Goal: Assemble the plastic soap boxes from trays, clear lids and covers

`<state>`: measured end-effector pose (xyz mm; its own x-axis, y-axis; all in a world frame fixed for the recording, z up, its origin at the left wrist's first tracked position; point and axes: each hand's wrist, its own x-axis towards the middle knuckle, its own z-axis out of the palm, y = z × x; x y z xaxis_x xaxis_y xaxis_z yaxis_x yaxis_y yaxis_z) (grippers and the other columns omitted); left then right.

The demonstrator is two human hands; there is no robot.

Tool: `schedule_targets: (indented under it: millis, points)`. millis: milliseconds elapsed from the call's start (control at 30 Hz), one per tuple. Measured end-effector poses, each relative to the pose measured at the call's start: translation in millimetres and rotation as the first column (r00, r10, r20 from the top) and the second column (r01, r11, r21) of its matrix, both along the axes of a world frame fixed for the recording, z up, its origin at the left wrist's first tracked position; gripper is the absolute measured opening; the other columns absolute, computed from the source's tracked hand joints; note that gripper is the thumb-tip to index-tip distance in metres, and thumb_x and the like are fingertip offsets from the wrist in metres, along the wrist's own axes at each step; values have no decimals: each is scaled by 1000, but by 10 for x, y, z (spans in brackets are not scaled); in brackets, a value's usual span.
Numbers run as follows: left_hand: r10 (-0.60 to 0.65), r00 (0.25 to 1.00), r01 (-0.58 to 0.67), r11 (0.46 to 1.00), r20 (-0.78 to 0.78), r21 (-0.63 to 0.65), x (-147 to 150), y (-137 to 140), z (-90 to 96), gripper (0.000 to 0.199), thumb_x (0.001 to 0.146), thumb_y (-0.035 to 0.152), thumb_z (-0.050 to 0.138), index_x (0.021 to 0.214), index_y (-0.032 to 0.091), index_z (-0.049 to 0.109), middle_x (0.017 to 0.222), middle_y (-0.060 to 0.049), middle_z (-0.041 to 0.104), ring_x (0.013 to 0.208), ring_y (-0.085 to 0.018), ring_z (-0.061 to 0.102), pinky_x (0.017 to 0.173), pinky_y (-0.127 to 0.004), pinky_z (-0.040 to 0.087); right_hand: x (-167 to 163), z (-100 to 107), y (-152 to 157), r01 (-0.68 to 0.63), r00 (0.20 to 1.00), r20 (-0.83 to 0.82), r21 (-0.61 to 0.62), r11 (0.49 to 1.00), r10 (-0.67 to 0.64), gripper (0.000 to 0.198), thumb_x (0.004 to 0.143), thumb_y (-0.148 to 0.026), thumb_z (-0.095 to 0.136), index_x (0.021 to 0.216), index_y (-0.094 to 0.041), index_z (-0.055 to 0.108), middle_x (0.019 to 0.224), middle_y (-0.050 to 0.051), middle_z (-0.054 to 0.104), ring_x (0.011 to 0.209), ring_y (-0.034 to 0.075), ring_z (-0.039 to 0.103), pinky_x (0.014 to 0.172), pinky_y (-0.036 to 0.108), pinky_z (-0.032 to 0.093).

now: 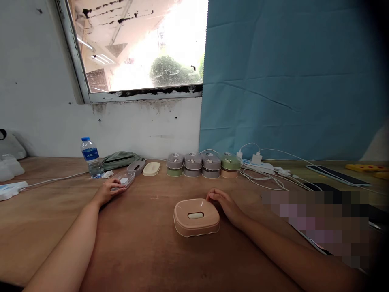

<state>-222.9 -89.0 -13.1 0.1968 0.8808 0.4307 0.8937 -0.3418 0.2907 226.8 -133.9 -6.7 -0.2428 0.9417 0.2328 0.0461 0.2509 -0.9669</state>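
Note:
A peach plastic box (182,225) with an oval slot in its top sits on the table in front of me. Through the slot a cream-coloured part shows. My right hand (224,205) rests at the box's far right corner, its fingers loosely bent against the edge and not closed round it. To the left, my left hand (109,191) has its fingers on the near edge of a clear plastic lid (129,178), which lies tilted on the table. Just behind that lid are a grey slotted lid (136,166) and a cream tray (151,168).
Several two-tone stacked boxes (193,161) stand along the wall. A water bottle (91,156), a crumpled tissue (107,174) and a green pouch (121,159) are at the back left. At right lie a power strip (258,165) with cables and a phone (337,175).

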Motion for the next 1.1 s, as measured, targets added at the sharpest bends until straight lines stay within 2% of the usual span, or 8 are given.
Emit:
schedule_targets:
  millis: [267, 400, 467, 533, 600, 733, 833, 1100]
  points:
    - [40, 985, -23, 995, -169, 100, 102, -55, 136, 38, 73, 51, 48, 90, 22, 66, 90, -8, 61, 87, -24, 53, 80, -35, 38, 23, -44, 26, -136, 989, 68, 49, 989, 133, 18, 65, -32, 58, 78, -19, 59, 82, 1, 58, 77, 18, 52, 69, 28, 40]
    - [110, 983, -65, 955, -144, 288, 355, -115, 297, 37, 76, 47, 45, 100, 22, 59, 98, -8, 57, 94, -24, 50, 86, -36, 34, 24, -16, -49, -244, 956, 190, 86, 966, 224, 44, 56, -26, 70, 97, -20, 55, 97, 4, 57, 91, 23, 52, 79, 33, 40]
    - [49, 995, -18, 942, -83, 335, 634, -189, 384, 35, 77, 44, 46, 100, 21, 57, 100, -7, 55, 97, -24, 48, 89, -36, 33, 33, 7, -94, -316, 924, 250, 66, 946, 291, 60, 55, -25, 72, 110, -22, 48, 107, 5, 54, 98, 25, 50, 83, 35, 40]
    - [-92, 995, 80, 950, 27, 302, 1005, -296, 443, 32, 77, 42, 46, 99, 20, 55, 103, -7, 53, 101, -23, 47, 91, -35, 33, 48, 20, -124, -397, 889, 261, 35, 917, 375, 75, 52, -25, 74, 118, -23, 40, 115, 6, 50, 105, 25, 48, 87, 36, 40]
    - [-278, 944, 245, 951, 176, 189, 1408, -431, 454, 31, 80, 41, 43, 103, 21, 51, 107, -7, 51, 104, -21, 46, 91, -33, 35, 65, 16, -137, -455, 862, 271, 43, 889, 428, 85, 48, -24, 77, 122, -23, 35, 120, 7, 48, 110, 25, 45, 91, 36, 37]
    - [-534, 792, 582, 807, 296, -99, 2015, -699, 364, 64, 65, 45, 62, 119, 22, 37, 119, -9, 45, 109, -22, 44, 91, -32, 38, 78, -19, -133, -425, 862, 372, 159, 891, 344, 89, 45, -26, 78, 122, -22, 34, 123, 9, 42, 113, 27, 42, 94, 39, 35]
    - [-581, 763, 637, 751, 284, -175, 2175, -792, 272, 80, 54, 46, 70, 121, 22, 35, 121, -8, 42, 111, -24, 42, 94, -36, 35, 69, -30, -132, -382, 880, 389, 243, 891, 271, 87, 44, -30, 78, 119, -21, 34, 120, 8, 42, 110, 27, 43, 92, 38, 37]
    - [-569, 752, 616, 786, 331, -48, 2164, -730, 199, 70, 54, 42, 71, 114, 19, 42, 114, -8, 49, 105, -23, 47, 92, -34, 37, 69, -25, -123, -345, 890, 388, 231, 910, 239, 84, 51, -35, 75, 120, -21, 30, 123, 10, 36, 115, 27, 37, 96, 39, 33]
